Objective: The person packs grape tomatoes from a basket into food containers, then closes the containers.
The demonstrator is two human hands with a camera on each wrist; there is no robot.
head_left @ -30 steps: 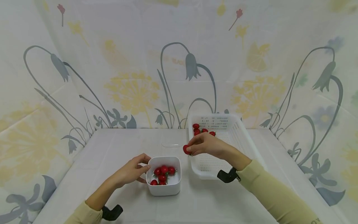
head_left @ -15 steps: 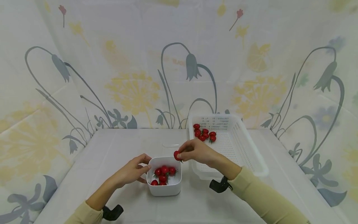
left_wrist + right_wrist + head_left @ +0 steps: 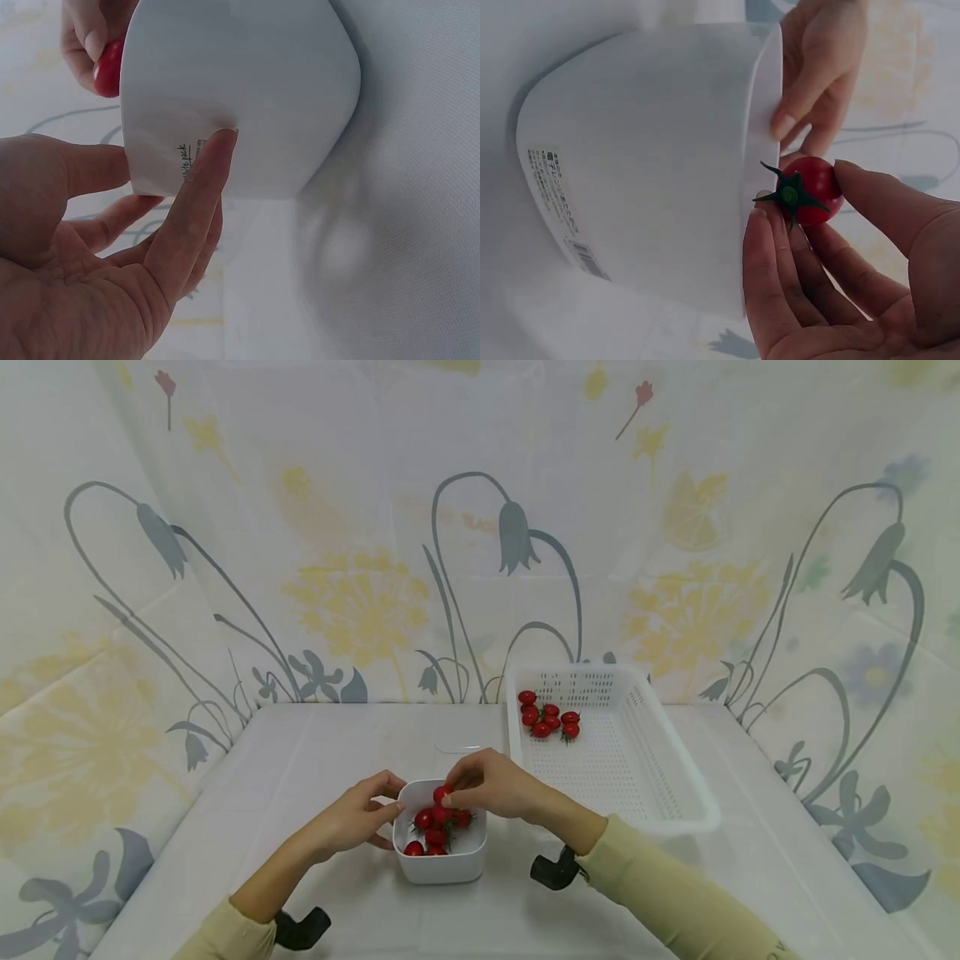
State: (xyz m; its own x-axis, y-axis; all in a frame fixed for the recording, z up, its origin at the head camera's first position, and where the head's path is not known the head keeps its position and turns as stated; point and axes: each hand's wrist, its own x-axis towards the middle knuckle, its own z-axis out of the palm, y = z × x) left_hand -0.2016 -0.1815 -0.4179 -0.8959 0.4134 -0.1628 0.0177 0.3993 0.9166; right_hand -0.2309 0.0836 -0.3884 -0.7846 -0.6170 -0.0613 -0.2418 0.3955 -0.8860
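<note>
One tomato (image 3: 817,184) pinched in right hand (image 3: 491,785), left hand (image 3: 354,814) steadying white box (image 3: 442,869), barcode (image 3: 587,259) only in right-wrist view.

Flowered sheets (image 3: 360,460) around a table (image 3: 345,735) suggest a booth.

Near the left hand (image 3: 105,289), black print (image 3: 184,160) on the white rounded-square plastic box (image 3: 277,82) reads "hite pack"; below the right hand (image 3: 889,311), its pale label (image 3: 561,199) bears a barcode (image 3: 589,260) and Japanese characters too small to read.

Pale yellow sleeves (image 3: 667,881); bent black wrist fittings (image 3: 552,871); small dark marks (image 3: 780,951), perhaps lettering, on the right sleeve.
</note>
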